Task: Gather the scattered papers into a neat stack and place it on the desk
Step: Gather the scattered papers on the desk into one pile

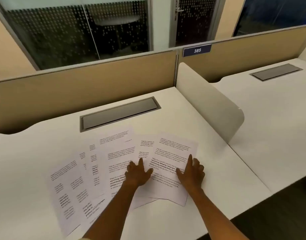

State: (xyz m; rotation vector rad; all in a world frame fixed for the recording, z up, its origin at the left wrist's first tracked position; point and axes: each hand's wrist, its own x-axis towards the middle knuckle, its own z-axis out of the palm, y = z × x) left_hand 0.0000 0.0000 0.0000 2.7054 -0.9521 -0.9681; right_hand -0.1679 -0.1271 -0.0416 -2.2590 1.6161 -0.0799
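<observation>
Bare white tabletop (192,108) was left open behind and beside the fanned printed white paper sheets (114,161); passage rightward was blocked by a rounded cream divider panel (209,104).

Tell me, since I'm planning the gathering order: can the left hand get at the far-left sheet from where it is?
Probably yes: the left hand rests flat on the middle papers, and nothing stands between it and the far-left sheet.
</observation>
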